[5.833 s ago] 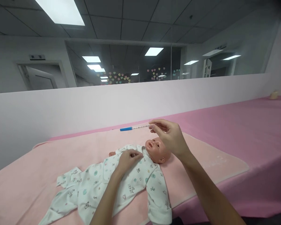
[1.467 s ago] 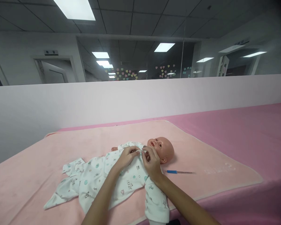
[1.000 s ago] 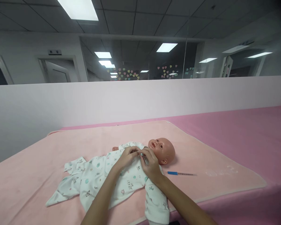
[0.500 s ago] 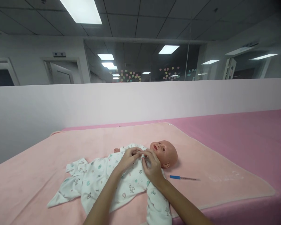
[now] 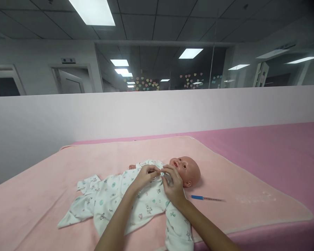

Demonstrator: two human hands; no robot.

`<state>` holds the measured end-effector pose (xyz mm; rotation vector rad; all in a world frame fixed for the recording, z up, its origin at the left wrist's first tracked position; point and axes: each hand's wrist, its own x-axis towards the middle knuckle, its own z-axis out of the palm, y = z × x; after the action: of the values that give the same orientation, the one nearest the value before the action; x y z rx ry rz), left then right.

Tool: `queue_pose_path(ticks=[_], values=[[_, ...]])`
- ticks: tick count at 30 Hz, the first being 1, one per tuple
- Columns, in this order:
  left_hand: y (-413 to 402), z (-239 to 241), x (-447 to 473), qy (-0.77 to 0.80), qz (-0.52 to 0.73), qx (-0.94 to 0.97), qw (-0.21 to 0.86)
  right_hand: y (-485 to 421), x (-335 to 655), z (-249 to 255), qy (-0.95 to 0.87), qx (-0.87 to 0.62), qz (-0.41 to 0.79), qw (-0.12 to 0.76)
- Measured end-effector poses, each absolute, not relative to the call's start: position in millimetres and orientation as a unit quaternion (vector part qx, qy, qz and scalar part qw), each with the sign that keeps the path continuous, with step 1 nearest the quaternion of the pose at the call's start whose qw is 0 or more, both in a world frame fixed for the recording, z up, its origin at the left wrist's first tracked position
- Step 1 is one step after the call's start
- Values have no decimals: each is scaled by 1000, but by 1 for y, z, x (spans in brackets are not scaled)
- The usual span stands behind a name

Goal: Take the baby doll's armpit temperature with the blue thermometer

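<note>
A baby doll (image 5: pixel 187 168) in a white printed romper (image 5: pixel 115 202) lies on its back on a light pink blanket (image 5: pixel 238 181). My left hand (image 5: pixel 145 176) and my right hand (image 5: pixel 174 183) meet at the doll's collar, just below its chin. Both pinch the romper's neckline, fingers curled together around a small snap. A thin thermometer with a blue end (image 5: pixel 206 198) lies on the blanket to the right of the doll's head, apart from both hands.
The blanket covers a long table with a darker pink cloth (image 5: pixel 277 150). A low white partition (image 5: pixel 146 111) runs along the far side. Behind it are glass walls with heart stickers and doors.
Earlier my right hand held the thermometer above the doll; it now lies on the blanket. Over the last second both hands stay pinching at the collar, with only small finger shifts.
</note>
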<state>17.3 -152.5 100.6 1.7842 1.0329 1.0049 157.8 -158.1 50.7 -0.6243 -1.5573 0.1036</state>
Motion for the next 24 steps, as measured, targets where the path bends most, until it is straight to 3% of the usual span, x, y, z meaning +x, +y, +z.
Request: queue_pose_path(ticks=[6,12,15,24], values=[[-171,109,0,412,338,765,362,-158,158,50,-688,-295,44,661],[-190,100,-27,468,409,716,317,-155,152,60,-834,-230,15,501],[-191,97,-34,494,419,691,321,-150,148,66,-860,-221,0,461],[-189,95,-32,513,418,677,322,-146,149,59,-841,-222,4,493]])
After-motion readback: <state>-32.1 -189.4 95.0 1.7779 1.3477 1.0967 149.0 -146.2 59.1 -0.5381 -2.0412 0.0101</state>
